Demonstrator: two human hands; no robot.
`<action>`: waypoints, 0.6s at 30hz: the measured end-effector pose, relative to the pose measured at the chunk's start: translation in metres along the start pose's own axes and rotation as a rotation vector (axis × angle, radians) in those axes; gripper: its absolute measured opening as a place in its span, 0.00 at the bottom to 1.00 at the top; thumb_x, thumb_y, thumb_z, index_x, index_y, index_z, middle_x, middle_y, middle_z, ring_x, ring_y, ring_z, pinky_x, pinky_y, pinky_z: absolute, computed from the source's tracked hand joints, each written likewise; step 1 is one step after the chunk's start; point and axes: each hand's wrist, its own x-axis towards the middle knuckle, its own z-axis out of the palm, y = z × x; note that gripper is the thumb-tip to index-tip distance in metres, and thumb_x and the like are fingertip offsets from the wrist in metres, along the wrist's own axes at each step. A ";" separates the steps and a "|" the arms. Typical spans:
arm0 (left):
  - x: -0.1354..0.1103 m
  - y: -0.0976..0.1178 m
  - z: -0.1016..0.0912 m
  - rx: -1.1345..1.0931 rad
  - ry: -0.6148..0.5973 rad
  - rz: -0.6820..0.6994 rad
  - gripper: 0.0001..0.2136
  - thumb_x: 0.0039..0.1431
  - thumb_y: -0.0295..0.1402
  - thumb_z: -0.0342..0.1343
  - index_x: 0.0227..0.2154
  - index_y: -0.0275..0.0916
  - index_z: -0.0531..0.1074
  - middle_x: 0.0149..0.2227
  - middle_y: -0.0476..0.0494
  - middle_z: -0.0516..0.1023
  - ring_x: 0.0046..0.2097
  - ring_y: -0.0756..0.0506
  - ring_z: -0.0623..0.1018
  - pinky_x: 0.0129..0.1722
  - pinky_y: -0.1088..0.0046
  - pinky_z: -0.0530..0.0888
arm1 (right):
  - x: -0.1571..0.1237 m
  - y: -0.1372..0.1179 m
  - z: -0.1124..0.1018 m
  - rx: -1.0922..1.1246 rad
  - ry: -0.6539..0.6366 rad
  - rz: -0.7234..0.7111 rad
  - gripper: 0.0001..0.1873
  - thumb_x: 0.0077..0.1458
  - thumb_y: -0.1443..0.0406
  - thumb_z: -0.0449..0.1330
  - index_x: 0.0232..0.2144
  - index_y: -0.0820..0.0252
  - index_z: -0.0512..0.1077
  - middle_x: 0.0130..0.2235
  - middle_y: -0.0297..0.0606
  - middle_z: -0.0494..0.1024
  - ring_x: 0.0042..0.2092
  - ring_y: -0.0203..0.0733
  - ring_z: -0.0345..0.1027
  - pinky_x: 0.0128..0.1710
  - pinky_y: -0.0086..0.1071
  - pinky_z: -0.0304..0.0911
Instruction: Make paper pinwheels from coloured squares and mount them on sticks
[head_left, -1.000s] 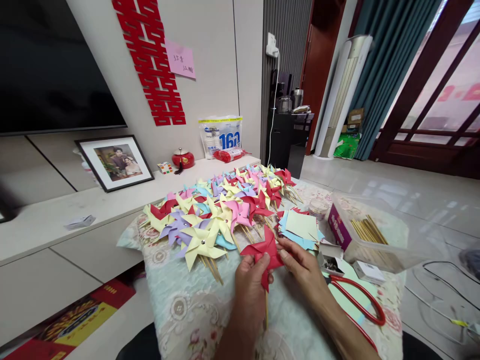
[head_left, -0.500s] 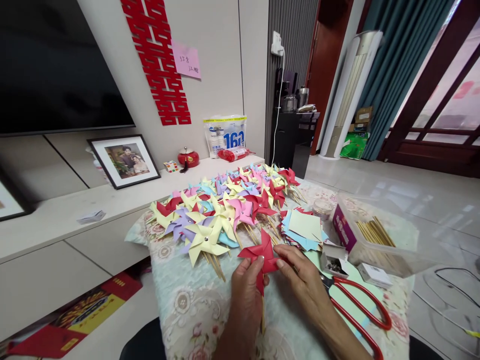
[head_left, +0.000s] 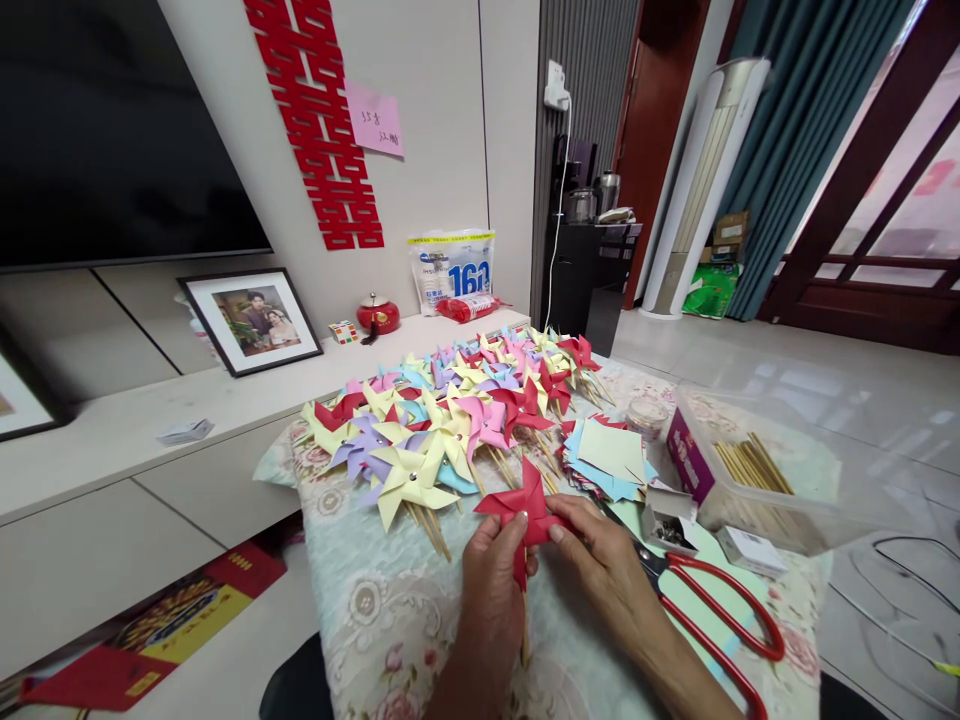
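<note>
A red paper pinwheel on a thin wooden stick is held upright over the cloth. My left hand is closed around its lower part, with the thumb beside the shiny pin at its centre. On the other side, my right hand pinches the right blade between thumb and fingers. Just beyond lie many finished pinwheels in yellow, purple, pink, blue and red. Red-handled scissors rest beside my right forearm, their blades partly hidden by the hand.
Right of the hands are a stack of cut paper squares, a small open box of metal pins, a white box and a clear plastic bin with sticks. A floral tablecloth covers the table. Behind runs a white cabinet.
My right hand has moved slightly left and closed in on the right blade. My left hand keeps its hold, and the pinwheel stays nearly in place.
</note>
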 end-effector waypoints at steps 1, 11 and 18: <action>0.000 0.000 0.000 0.003 0.003 0.002 0.12 0.42 0.34 0.71 0.27 0.37 0.74 0.23 0.51 0.75 0.23 0.52 0.68 0.24 0.76 0.64 | 0.000 0.000 0.000 -0.003 -0.001 -0.002 0.19 0.64 0.57 0.54 0.49 0.59 0.77 0.53 0.47 0.78 0.54 0.51 0.72 0.56 0.45 0.65; -0.004 0.004 0.006 -0.016 0.032 -0.038 0.14 0.40 0.34 0.71 0.29 0.37 0.73 0.25 0.50 0.78 0.24 0.53 0.71 0.25 0.78 0.65 | -0.003 0.000 0.003 -0.016 -0.001 -0.005 0.19 0.63 0.58 0.55 0.51 0.59 0.76 0.53 0.47 0.78 0.55 0.51 0.71 0.58 0.45 0.65; -0.003 0.002 0.004 -0.014 0.034 -0.008 0.12 0.41 0.34 0.69 0.28 0.37 0.73 0.24 0.51 0.76 0.23 0.52 0.69 0.24 0.77 0.63 | -0.004 -0.003 0.003 -0.061 0.009 -0.063 0.17 0.63 0.61 0.56 0.50 0.57 0.76 0.52 0.46 0.79 0.54 0.51 0.72 0.56 0.44 0.66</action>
